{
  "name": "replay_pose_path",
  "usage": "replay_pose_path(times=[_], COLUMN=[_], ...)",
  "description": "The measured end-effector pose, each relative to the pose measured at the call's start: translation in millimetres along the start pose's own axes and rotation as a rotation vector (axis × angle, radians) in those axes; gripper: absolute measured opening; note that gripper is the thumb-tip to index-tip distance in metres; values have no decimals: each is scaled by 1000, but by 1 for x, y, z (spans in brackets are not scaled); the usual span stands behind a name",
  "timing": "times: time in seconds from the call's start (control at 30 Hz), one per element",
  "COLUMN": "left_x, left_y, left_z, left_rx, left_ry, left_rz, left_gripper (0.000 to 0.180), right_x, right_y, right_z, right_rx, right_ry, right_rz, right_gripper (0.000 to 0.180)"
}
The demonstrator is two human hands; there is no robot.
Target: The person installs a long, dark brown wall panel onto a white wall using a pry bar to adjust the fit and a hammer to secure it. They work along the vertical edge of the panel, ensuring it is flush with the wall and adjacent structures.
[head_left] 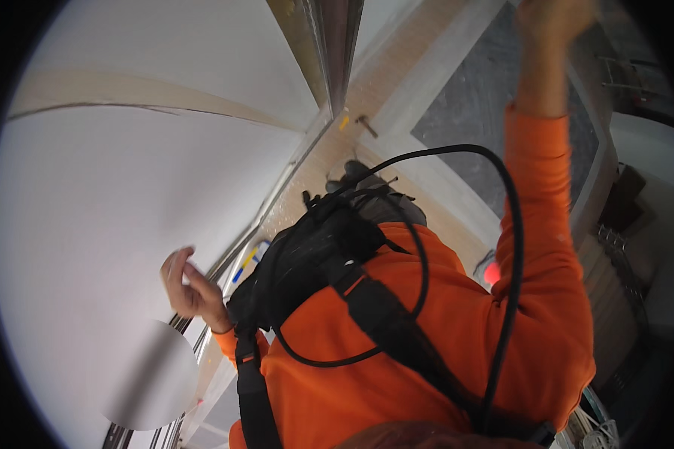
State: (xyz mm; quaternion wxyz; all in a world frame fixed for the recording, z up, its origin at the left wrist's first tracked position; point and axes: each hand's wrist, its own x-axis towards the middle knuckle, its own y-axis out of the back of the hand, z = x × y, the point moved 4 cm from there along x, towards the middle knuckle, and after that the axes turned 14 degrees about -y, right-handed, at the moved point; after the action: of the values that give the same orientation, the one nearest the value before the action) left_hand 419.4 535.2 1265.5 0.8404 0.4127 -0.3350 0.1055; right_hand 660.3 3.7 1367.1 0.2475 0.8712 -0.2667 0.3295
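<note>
My left hand (191, 288) is beside a large pale wall panel (105, 202), low on the left. Its fingers are loosely bent, with a gap to the thumb, and nothing shows between them. I cannot tell whether the fingertips touch the panel. At the upper right my right hand (556, 21) is raised at the end of an outstretched orange sleeve. Motion smears it and its fingers cannot be made out, so whether it holds anything is hidden.
A metal stud (337, 56) rises at the panel's far corner. A hammer (366, 126) lies on the floor near it, beside a small yellow object (344, 122). A blue-and-yellow tool (247, 263) lies by the panel's foot. A black cable (457, 150) loops across my front.
</note>
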Motion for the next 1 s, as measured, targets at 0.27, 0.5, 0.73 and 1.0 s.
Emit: replay_pose_path(times=[0.27, 0.5, 0.73, 1.0], left_x=[-226, -350, -293, -448], left_y=[-52, -16, -224, -376], left_z=[-64, -79, -94, -46], left_rx=[-658, -463, -659, -383], left_ry=[1267, 1425, 1347, 1167], left_rz=[-475, -1159, -353, -559], left_gripper=[31, 41, 47, 84], right_x=[-571, -614, -478, -347], right_y=[92, 23, 31, -58], right_z=[188, 157, 273, 356], right_rx=[-164, -247, -193, -500], right_ry=[-1889, -989, -1565, -828], right_rz=[-729, -1828, -1060, -1586], right_gripper=[74, 51, 47, 47])
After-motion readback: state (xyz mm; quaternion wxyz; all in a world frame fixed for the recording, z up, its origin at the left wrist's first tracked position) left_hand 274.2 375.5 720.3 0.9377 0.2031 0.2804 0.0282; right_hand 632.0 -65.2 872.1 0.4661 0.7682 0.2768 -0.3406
